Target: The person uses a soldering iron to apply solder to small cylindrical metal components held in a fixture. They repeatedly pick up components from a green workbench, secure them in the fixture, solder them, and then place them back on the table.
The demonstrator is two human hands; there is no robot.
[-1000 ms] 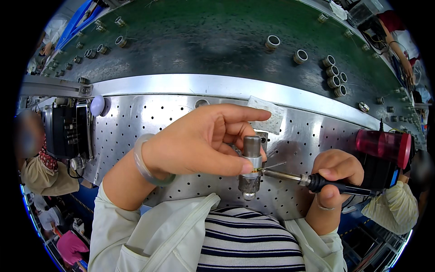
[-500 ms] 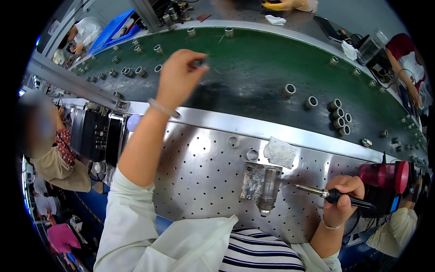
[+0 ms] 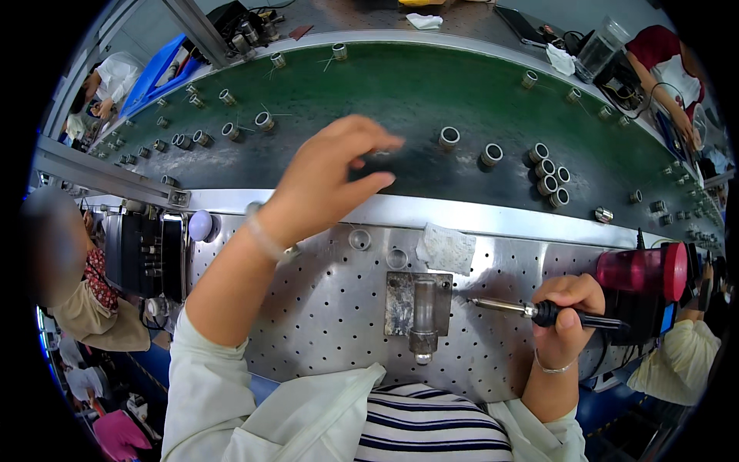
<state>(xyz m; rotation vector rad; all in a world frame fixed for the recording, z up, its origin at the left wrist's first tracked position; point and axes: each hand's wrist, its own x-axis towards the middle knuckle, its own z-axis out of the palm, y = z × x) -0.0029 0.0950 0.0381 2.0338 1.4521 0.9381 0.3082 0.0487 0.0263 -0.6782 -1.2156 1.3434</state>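
My left hand (image 3: pixel 327 181) reaches over the near side of the green conveyor belt (image 3: pixel 400 85). Its fingers are spread, with nothing visible between them. Just beyond it on the belt stands a small metal cylinder (image 3: pixel 264 121) with thin wires sticking out. In my right hand (image 3: pixel 568 308) is a soldering iron (image 3: pixel 548 312), its bare tip pointing left over the perforated metal table (image 3: pixel 323 323). Left of that tip, a cylindrical metal fixture (image 3: pixel 424 312) lies on a stained plate (image 3: pixel 399 306). Two small rings (image 3: pixel 359 239) and a white cloth (image 3: pixel 448 248) lie behind it.
More metal cylinders (image 3: pixel 545 168) stand in a cluster on the belt at right, others at left. A red container (image 3: pixel 639 271) sits beside my right hand. A metal rail (image 3: pixel 493 217) divides table from belt. Black equipment (image 3: pixel 138 254) and co-workers flank the table.
My left hand has let go of a small metal cylinder, now standing on the belt, and has drawn back nearer with opened fingers. The view has shifted; my right hand still grips the soldering iron.
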